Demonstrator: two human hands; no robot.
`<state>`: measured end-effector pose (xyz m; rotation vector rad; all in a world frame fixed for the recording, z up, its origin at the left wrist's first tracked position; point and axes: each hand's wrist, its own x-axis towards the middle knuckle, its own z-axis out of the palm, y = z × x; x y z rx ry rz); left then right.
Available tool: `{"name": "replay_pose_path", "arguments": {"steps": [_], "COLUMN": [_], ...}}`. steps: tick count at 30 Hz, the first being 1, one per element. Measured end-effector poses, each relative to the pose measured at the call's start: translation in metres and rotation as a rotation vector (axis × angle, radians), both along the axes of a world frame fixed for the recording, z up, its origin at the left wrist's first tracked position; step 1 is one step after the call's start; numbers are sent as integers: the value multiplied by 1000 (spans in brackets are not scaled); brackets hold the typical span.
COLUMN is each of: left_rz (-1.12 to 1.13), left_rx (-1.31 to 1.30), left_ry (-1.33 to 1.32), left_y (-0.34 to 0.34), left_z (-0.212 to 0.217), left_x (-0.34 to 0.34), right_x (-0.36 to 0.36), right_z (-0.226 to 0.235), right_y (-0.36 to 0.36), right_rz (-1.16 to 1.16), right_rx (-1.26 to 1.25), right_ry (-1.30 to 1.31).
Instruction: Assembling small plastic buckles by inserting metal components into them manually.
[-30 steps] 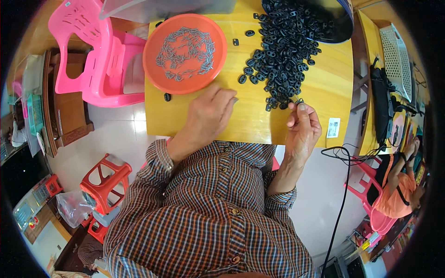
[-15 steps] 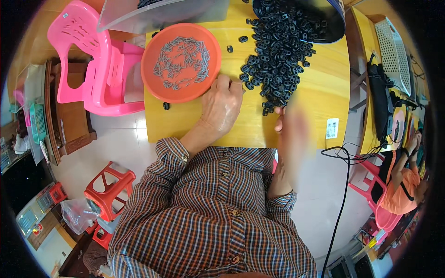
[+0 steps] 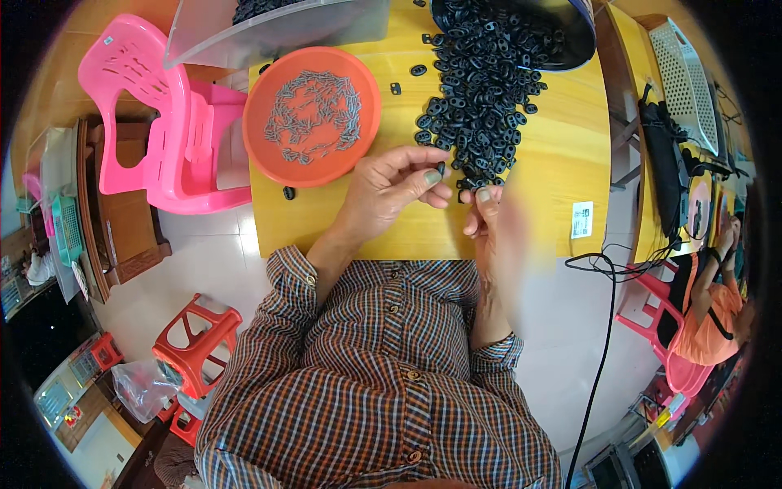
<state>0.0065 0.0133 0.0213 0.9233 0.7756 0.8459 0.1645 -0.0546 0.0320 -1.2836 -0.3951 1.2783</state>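
Note:
My left hand (image 3: 389,189) is closed in a pinch on a small dark oval piece (image 3: 441,169) at its thumb and fingertips, just left of the pile's near end. My right hand (image 3: 487,220) is curled at the near tip of the pile, thumb against fingers; what it grips, if anything, I cannot make out, and a blurred patch covers its outer side. The pile of black two-holed plastic pieces (image 3: 476,110) spreads down the yellow table (image 3: 554,155). To the left sits an orange-red round dish (image 3: 252,122) of small grey metal pins (image 3: 322,114).
The pile runs out of a dark tipped basin (image 3: 582,61) at the far right. A clear plastic bin (image 3: 342,24) stands at the far left. Loose black pieces (image 3: 418,70) lie between dish and pile. A pink chair (image 3: 175,138) is at the left; a black cable (image 3: 607,342) hangs at the right.
My left hand has moved right from the dish's edge, toward my right hand, and now shows a dark piece in its pinch. My right hand stays by the pile, its thumb now visible.

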Motion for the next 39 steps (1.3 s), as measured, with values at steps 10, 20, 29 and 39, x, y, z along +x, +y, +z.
{"name": "replay_pose_path", "arguments": {"steps": [10, 20, 29, 39], "left_rz": [-73, -47, -59, -62], "left_rx": [-129, -216, -236, 15], "left_ry": [-244, -242, -244, -78], "left_y": [-3, -5, -7, -11], "left_z": [-6, -11, -11, -15], "left_x": [2, 3, 6, 7], "right_x": [-1, -7, -8, -8], "right_z": [-1, 2, 3, 3], "right_y": [-1, -3, -4, -2], "right_rz": [14, 55, 35, 2], "right_rx": [26, 43, 30, -8], "right_ry": [-5, -51, -118, -131]}}
